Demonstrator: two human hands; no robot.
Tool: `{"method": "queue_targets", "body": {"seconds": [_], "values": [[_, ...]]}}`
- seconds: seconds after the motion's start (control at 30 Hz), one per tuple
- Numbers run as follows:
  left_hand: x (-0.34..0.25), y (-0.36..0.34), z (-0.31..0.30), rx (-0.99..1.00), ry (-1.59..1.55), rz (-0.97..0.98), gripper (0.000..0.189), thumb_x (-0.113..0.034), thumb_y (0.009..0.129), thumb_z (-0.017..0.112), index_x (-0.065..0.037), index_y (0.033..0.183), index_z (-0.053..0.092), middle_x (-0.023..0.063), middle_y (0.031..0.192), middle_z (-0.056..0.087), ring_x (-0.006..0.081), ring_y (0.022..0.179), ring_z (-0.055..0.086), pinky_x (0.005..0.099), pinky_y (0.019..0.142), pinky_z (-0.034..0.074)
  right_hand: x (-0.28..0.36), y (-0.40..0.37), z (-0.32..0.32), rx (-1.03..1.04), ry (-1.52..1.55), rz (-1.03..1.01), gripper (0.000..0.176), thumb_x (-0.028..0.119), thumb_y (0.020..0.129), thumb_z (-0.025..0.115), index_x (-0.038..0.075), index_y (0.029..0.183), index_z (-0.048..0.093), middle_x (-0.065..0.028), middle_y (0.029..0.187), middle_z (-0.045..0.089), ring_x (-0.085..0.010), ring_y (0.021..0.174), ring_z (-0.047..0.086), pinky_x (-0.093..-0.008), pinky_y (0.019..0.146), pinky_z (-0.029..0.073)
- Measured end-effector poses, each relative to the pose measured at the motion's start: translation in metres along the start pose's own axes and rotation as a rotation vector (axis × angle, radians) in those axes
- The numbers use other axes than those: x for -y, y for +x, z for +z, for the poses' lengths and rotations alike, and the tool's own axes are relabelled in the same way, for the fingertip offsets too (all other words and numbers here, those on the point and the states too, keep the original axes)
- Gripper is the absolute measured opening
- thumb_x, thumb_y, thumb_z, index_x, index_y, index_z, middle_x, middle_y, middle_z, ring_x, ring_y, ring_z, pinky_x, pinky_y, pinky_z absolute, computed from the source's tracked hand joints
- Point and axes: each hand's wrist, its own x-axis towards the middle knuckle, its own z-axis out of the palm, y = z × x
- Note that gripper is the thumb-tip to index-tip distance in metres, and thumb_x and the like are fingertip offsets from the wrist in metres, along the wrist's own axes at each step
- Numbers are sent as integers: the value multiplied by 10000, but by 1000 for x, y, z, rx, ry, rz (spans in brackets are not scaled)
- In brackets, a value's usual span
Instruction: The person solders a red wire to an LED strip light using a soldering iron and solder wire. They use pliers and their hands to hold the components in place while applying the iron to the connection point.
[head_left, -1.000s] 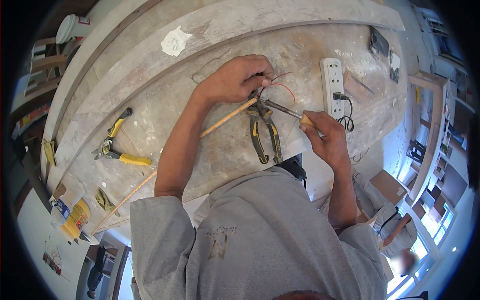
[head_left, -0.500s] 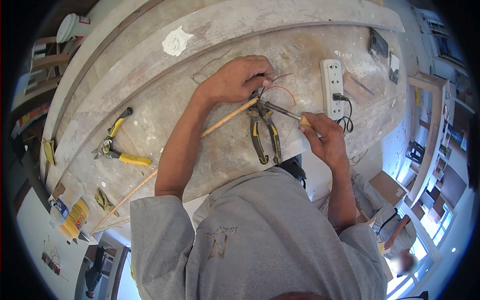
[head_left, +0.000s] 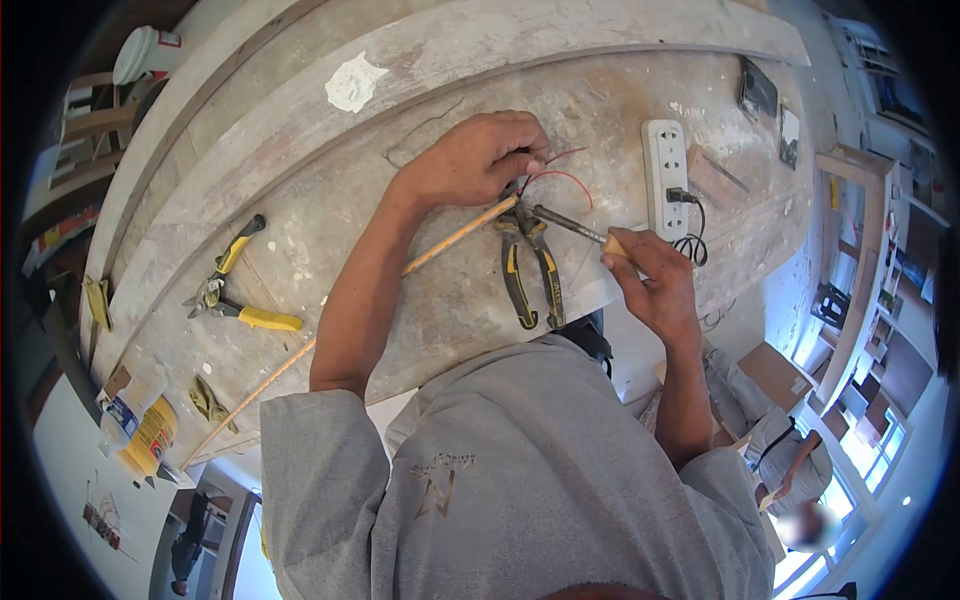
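Note:
My right hand (head_left: 652, 282) grips a soldering iron (head_left: 572, 224) by its pale handle. The iron's tip meets the end of a narrow orange-yellow LED strip (head_left: 460, 235), by the jaws of the pliers. Those black-and-yellow pliers (head_left: 530, 270) lie on the table, handles towards me. My left hand (head_left: 490, 155) is closed just above, fingertips pinching thin wire. A red wire (head_left: 568, 177) curves out to the right from the joint. The fingers partly hide what they hold.
Yellow-handled snips (head_left: 235, 285) lie at the left of the worktable (head_left: 440, 330). A white power strip (head_left: 664, 175) with a plugged cord lies right. A long board (head_left: 450, 60) spans the back. A bottle with a yellow label (head_left: 145, 435) stands lower left. Another person (head_left: 790, 455) is at lower right.
My right hand and the soldering iron have shifted very slightly right and down. The left hand and pliers stay put. The other person's arm has moved.

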Motion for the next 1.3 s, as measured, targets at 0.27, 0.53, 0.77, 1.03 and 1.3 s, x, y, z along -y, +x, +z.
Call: {"method": "queue_targets", "body": {"seconds": [0.27, 0.53, 0.77, 1.03, 1.3], "values": [[2, 0, 2, -28, -5, 10, 118, -97, 950, 718, -13, 1015, 665, 156, 978, 685, 390, 958, 656, 485, 851, 508, 1, 2, 1, 27, -25, 33, 308, 144, 944, 805, 11, 1220, 771, -167, 963, 753, -363, 824, 739, -438, 751, 583], [4, 0, 2, -20, -1, 9, 121, -103, 955, 715, -15, 1020, 664, 157, 990, 688, 394, 978, 656, 488, 865, 508, 2, 1, 0, 84, -8, 90, 307, 174, 980, 765, -11, 1225, 769, -187, 912, 735, -381, 808, 728, -452, 750, 572], [3, 1, 1, -7, 28, 1, 118, -104, 959, 715, -15, 1020, 665, 158, 989, 686, 393, 985, 653, 491, 873, 507, 4, 1, -1, 150, -14, 159, 309, 152, 1002, 744, -10, 1265, 762, -176, 906, 725, -321, 795, 709, -408, 764, 562], [1, 1, 3, -22, 20, -2, 108, -92, 955, 719, -16, 1014, 669, 157, 984, 689, 390, 976, 656, 491, 868, 510, 1, 1, 1, 138, -32, 103, 278, 136, 1007, 741, -20, 1236, 759, -178, 858, 697, -336, 763, 695, -425, 733, 544], [-1, 1, 2, -24, 30, -18, 109, -98, 956, 723, -16, 1005, 670, 155, 978, 691, 386, 967, 658, 486, 861, 513, 1, 1, 2, 111, -33, 75, 275, 113, 986, 753, -30, 1221, 762, -183, 847, 681, -345, 756, 687, -425, 720, 537]]}}
